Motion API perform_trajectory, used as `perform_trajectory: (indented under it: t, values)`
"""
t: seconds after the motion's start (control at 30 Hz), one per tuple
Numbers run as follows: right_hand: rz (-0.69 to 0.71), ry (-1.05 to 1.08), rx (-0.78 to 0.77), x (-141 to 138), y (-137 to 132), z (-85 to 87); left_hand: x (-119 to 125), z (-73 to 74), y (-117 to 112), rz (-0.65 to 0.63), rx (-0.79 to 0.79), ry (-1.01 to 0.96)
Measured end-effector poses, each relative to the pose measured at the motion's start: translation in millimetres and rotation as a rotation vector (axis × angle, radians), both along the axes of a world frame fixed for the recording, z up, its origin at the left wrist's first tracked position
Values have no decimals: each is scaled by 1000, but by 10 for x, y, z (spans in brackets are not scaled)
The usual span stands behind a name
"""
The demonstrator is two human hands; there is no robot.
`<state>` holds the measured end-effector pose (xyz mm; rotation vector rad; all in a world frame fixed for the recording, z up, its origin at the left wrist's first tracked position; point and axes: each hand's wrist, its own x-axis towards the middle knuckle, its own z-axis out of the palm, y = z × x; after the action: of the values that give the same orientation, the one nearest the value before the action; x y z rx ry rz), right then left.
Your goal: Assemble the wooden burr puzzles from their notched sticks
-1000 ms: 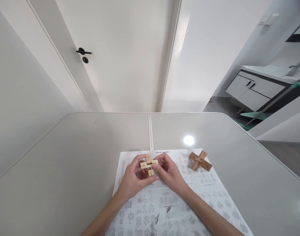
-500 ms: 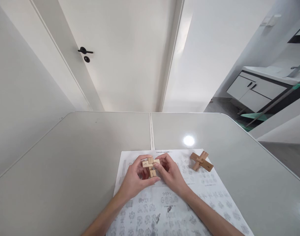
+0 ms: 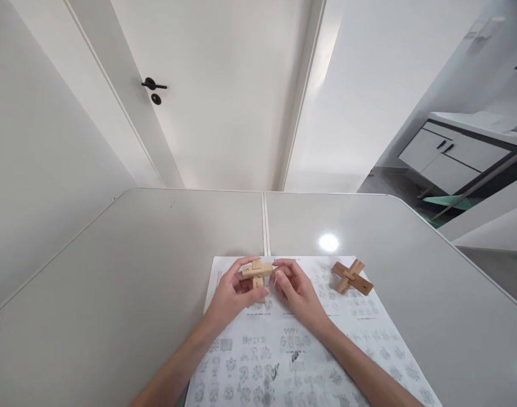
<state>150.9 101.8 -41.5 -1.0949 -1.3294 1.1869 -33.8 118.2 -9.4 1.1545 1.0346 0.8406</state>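
Note:
My left hand [image 3: 233,294] is closed around a pale wooden interlocking puzzle [image 3: 256,272], held just above a printed instruction sheet [image 3: 300,345]. My right hand [image 3: 296,291] is right beside the puzzle, fingers curled, fingertips at or just off its right end. A second, darker wooden cross-shaped puzzle [image 3: 351,277] lies on the sheet's upper right corner, apart from both hands.
The sheet lies on a grey table [image 3: 135,265] with a seam [image 3: 264,223] running down its middle. A white door with a black handle [image 3: 153,86] stands behind. To the right are white cabinets [image 3: 444,158] and a floor opening.
The puzzle has shifted slightly up and left in my left hand. My right fingers have eased off its right end. The view has tilted a little.

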Motion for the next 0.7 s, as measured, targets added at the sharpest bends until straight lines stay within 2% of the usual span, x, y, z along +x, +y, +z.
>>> perform_trajectory:
  t: [0.1, 0.2, 0.37, 0.53, 0.7]
  values:
    - [-28, -196, 117, 4, -23, 9, -20, -4, 38, 140, 40, 22]
    - [33, -403, 242, 11, -51, 34, -17, -10, 51, 196, 66, 63]
    - [123, -538, 279, 23, -83, 23, 10, -6, 24, 169, 95, 114]
    - [80, -591, 288, 3, -79, -40, 26, -6, 2, 119, 92, 81]
    - [101, -600, 280, -34, -91, 44, 34, -24, -19, 112, 117, 114]
